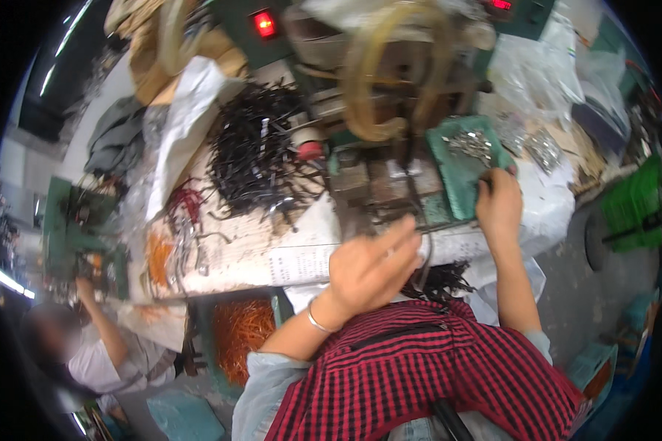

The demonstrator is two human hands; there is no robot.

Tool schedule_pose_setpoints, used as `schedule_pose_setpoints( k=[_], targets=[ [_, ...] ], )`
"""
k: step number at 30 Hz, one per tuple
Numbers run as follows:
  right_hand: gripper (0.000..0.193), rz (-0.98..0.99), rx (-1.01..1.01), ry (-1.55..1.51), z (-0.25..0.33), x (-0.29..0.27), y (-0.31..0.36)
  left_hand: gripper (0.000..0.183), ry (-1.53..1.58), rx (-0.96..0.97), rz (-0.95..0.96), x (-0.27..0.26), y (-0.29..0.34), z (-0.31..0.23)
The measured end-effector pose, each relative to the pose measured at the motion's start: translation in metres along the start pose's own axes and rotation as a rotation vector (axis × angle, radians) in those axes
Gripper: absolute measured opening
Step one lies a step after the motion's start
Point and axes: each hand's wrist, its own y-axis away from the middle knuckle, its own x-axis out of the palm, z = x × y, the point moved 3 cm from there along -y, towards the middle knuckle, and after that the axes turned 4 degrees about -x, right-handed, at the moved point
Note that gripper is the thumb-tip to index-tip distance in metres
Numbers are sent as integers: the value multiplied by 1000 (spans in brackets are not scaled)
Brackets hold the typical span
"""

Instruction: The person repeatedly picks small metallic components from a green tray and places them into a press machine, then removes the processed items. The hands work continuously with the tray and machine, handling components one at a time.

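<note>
My left hand (364,273), with a bracelet at its wrist, is in front of the machine's metal work area (397,182). Its fingers are closed together and slightly blurred. A thin black strip (428,253) curves down at the fingertips and looks held there. At the right side of a green tray (456,187), my right hand (500,202) has its fingers bent over the tray's edge. What those fingertips pinch, if anything, is hidden. Small silvery metal parts (472,145) lie at the tray's far end. More black strips (445,281) rest on my lap, against a red-and-black checked apron (397,367).
A heap of black strips (254,151) covers the left of the worktable (235,268). A yellowish tube loop (364,81) stands before the machine. Bagged metal parts (544,151) lie right of the tray. Orange strips (243,334) fill a bin below. Another person (118,345) works at far left.
</note>
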Motion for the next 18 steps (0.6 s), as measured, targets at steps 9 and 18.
schedule_pose_setpoints(
  k=[9,18],
  targets=[
    [15,-113,-23,-277,9,-5,-14,12,-336,-303,-382,-90,-22,65],
    [14,-65,333,-387,-7,-12,15,22,-492,-401,217,7,50,194]
  ],
)
